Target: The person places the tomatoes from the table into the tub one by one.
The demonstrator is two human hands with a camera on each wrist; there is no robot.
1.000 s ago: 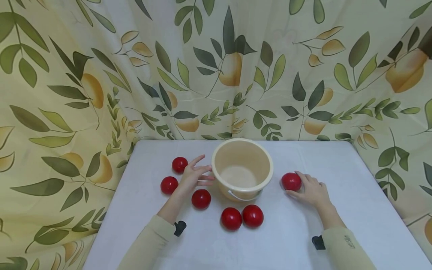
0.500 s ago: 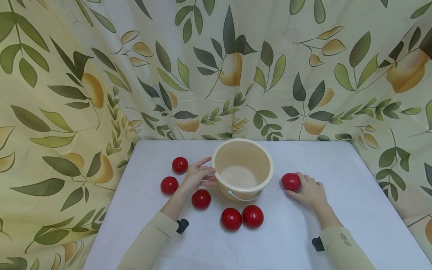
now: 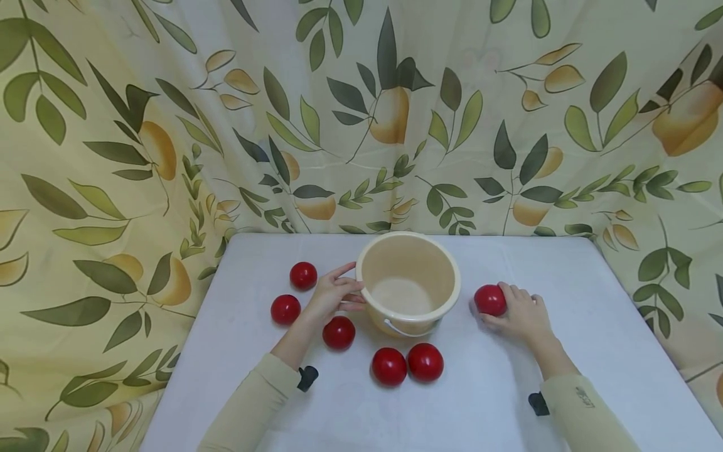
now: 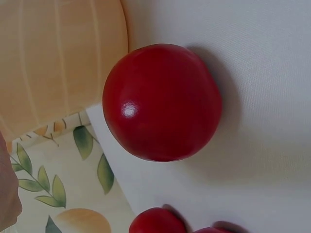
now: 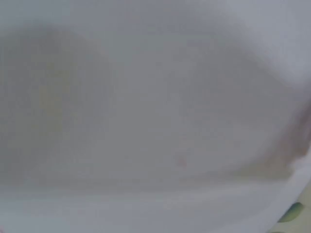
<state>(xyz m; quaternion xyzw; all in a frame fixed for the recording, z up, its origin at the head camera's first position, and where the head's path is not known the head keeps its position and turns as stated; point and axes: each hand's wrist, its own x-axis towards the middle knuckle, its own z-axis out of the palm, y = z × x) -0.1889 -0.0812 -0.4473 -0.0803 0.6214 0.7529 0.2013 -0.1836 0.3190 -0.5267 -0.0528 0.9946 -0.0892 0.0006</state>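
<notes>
Covering the rear, a leaf-patterned curtain [image 3: 316, 47] hung behind the white-topped table [image 3: 469, 408]. The cream bucket [image 3: 408, 273] stood upright on the table's far half. The left hand [image 3: 330, 296] had its fingers spread and nearly straight; the uppermost, raised clear a second earlier, now met the rim, apparently steadying the bucket. The right hand [image 3: 524, 314] had its fingers curled round a red ball [image 3: 489, 300] to the bucket's right, slightly higher in view than before, suggesting lifting had begun. Five other red balls [image 3: 339, 333] lay left and front of the bucket.
</notes>
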